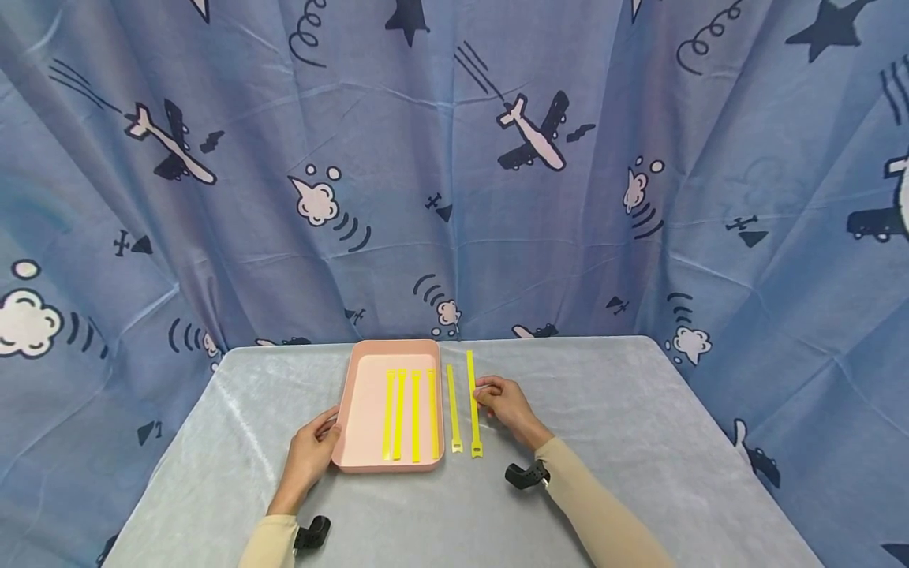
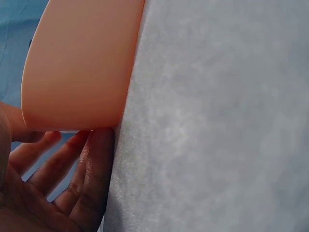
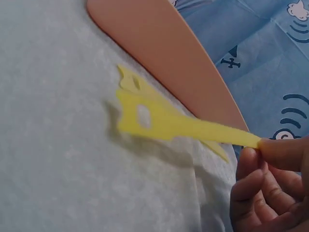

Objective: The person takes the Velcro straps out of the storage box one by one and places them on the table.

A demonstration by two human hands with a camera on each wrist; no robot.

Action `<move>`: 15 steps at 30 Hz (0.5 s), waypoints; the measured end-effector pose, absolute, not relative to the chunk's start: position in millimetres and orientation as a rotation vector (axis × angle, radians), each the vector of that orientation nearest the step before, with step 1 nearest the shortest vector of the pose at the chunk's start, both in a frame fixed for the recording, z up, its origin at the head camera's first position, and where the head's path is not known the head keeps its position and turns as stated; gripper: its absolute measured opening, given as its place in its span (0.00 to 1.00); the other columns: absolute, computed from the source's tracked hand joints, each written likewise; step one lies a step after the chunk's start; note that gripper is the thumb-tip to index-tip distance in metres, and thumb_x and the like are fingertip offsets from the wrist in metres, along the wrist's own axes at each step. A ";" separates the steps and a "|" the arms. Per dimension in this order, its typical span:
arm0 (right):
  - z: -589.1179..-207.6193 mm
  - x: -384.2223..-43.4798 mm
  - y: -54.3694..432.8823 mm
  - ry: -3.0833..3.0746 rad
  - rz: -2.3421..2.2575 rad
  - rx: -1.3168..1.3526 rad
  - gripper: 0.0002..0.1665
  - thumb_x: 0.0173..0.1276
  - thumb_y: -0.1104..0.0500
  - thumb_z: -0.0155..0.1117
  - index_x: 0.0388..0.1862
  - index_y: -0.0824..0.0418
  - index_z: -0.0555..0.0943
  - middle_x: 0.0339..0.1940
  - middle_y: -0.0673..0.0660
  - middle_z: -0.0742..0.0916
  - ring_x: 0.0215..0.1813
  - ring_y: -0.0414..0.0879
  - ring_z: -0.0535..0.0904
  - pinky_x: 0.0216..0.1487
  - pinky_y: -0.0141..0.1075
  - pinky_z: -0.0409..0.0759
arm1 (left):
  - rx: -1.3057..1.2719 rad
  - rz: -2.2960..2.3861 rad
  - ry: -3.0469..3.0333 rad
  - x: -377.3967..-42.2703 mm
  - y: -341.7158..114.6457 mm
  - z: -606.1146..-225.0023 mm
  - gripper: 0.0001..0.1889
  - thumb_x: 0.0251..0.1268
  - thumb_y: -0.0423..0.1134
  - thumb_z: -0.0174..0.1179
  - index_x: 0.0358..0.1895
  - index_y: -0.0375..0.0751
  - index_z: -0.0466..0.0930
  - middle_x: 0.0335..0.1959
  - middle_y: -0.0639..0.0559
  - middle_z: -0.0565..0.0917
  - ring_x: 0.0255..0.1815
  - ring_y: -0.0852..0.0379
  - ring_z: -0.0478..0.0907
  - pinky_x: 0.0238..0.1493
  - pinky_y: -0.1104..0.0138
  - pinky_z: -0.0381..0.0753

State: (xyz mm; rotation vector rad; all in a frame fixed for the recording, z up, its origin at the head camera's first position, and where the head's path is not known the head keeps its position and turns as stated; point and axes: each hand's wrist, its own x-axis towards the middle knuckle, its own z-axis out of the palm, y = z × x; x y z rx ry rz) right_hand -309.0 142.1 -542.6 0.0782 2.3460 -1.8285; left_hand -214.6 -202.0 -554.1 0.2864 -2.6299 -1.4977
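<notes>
A pink tray (image 1: 362, 434) lies on the cloth-covered table, with several yellow hook-and-loop cable ties (image 1: 416, 418) lengthwise inside it. At its left side is my left hand (image 1: 312, 450); in the left wrist view the thumb (image 2: 21, 128) is at the rim and the fingers touch the tray's outer wall (image 2: 82, 72). My right hand (image 1: 506, 402) pinches a yellow cable tie (image 3: 183, 126) between thumb and forefinger, its slotted head pointing away from the hand. In the right wrist view that head hangs above the cloth. Another cable tie (image 1: 454, 410) lies between it and the tray.
The table (image 1: 604, 394) wears a pale grey cloth. Behind it hangs a blue curtain (image 1: 398, 260) printed with planes and clouds. Black wrist cameras (image 1: 527, 475) sit on both forearms, by the beige sleeves.
</notes>
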 end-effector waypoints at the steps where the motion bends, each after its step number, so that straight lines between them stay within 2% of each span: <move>1: -543.0 -310.1 142.4 2.347 -1.813 0.091 0.14 0.68 0.64 0.64 0.52 0.63 0.81 0.30 0.50 0.86 0.31 0.43 0.78 0.28 0.32 0.74 | 0.288 -1.500 -2.630 -214.4 -201.8 -554.1 0.22 0.74 0.39 0.53 0.68 0.41 0.72 0.57 0.34 0.82 0.55 0.43 0.82 0.51 0.55 0.82; 8: -548.8 -315.4 146.1 2.377 -1.746 0.113 0.15 0.66 0.64 0.65 0.51 0.63 0.80 0.29 0.52 0.86 0.28 0.43 0.76 0.26 0.33 0.72 | 0.295 -1.520 -2.622 -213.8 -200.6 -555.5 0.22 0.73 0.38 0.54 0.68 0.42 0.73 0.56 0.35 0.83 0.52 0.46 0.83 0.43 0.68 0.81; 12: -551.5 -318.7 146.1 2.399 -1.715 0.112 0.14 0.64 0.64 0.66 0.49 0.63 0.81 0.29 0.51 0.86 0.28 0.42 0.76 0.27 0.32 0.73 | 0.292 -1.518 -2.617 -214.4 -200.8 -555.1 0.22 0.73 0.38 0.53 0.68 0.42 0.73 0.57 0.35 0.83 0.53 0.45 0.83 0.46 0.63 0.83; 15: -552.2 -320.2 145.5 2.418 -1.696 0.121 0.13 0.63 0.64 0.67 0.48 0.63 0.81 0.28 0.50 0.86 0.27 0.42 0.75 0.27 0.32 0.72 | 0.292 -1.508 -2.619 -214.7 -201.3 -554.1 0.22 0.73 0.38 0.53 0.68 0.42 0.73 0.57 0.35 0.83 0.53 0.45 0.83 0.46 0.63 0.83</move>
